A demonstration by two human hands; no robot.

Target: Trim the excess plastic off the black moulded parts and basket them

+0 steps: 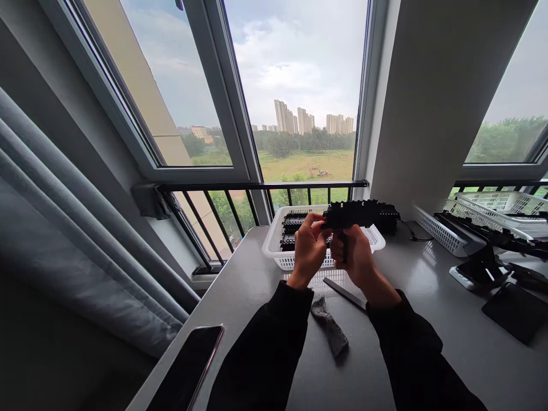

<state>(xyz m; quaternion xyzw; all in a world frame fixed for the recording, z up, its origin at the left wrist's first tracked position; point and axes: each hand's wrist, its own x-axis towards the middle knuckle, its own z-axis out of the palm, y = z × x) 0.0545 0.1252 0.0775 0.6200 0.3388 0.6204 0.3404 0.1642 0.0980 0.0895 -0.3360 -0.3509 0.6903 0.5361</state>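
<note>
I saw the left hand's (309, 245) grip pinching one end of a black toothed strip (355, 214), the right hand's (356, 258) grip curled closed beneath, near the white basket (276, 251) at the table's (252, 297) far-left corner.

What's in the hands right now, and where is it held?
A black notched part: the left hand at its left end, the right hand along its lower edge.
</note>
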